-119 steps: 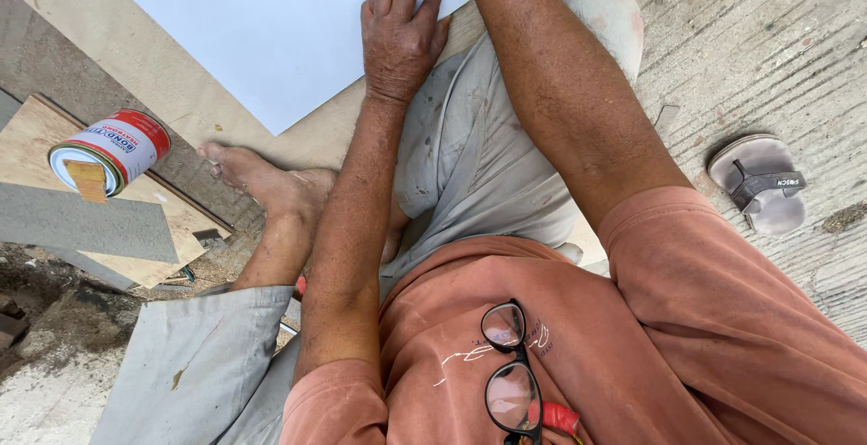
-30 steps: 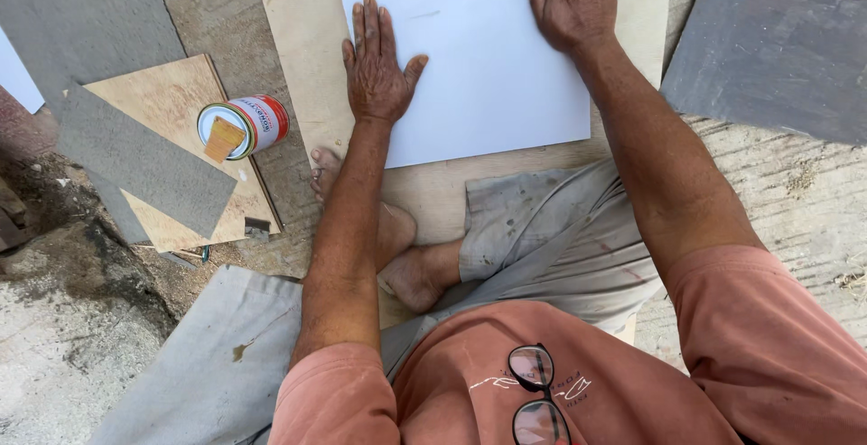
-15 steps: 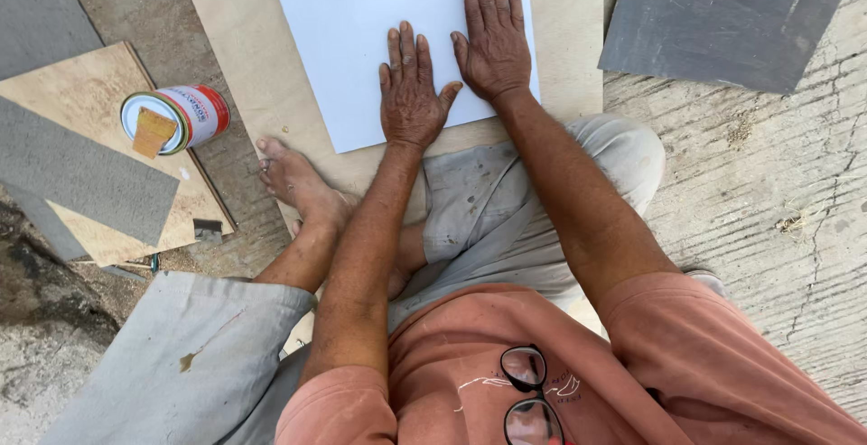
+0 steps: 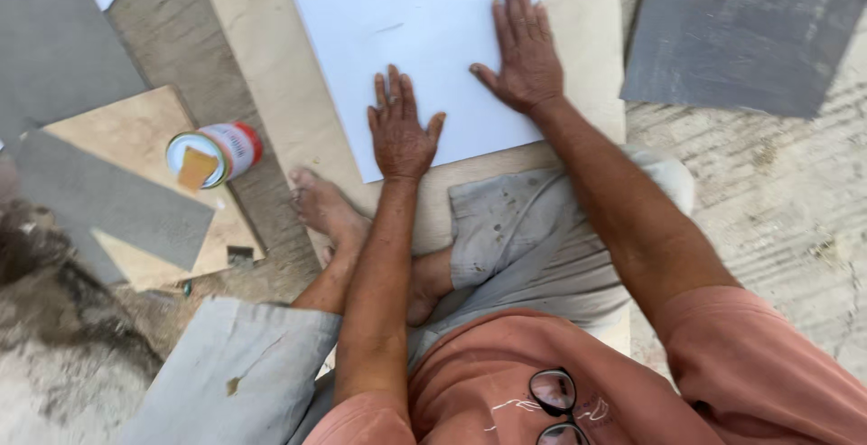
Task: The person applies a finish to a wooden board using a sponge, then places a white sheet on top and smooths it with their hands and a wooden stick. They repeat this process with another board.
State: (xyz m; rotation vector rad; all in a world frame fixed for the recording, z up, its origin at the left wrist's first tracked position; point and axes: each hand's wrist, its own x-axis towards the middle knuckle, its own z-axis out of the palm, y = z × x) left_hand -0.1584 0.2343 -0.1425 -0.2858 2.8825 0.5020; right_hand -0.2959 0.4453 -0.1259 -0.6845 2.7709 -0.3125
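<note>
Open tin with scraper on top, far left, on tan board beside grey tiles. Left hand flat on near edge of white sheet, fingers spread, holding nothing. Right hand likewise flat, fingers together; half second ago it lay just beside left hand, now moved further right and farther away. Sheet's far edge cut off by frame. Sheet lies on tan board on rough concrete floor; dark grey tile far right.
</note>
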